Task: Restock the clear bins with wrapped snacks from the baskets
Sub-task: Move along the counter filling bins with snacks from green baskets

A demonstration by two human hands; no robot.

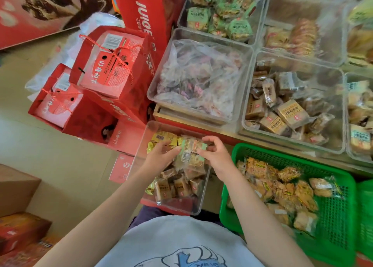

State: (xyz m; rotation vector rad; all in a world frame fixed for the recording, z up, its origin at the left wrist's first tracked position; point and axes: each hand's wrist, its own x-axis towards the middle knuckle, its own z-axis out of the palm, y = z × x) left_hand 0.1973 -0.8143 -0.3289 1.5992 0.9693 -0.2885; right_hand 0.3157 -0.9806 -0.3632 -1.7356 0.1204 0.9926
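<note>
Beside the green perforated plastic basket (pixel 331 178) of orange-wrapped snacks stands the clear rectangular plastic bin (pixel 150 132), partly filled with brown and yellow packets, and a loading step seems to be in hand. Above that bin the left hand (pixel 159 157) and right hand (pixel 217 157) pinch opposite sides of a small clear-wrapped snack packet with green edges (pixel 191 151), fingers curled onto it. The packet's long axis runs roughly away from the person; next it likely needs lowering flat into a gap.
</note>
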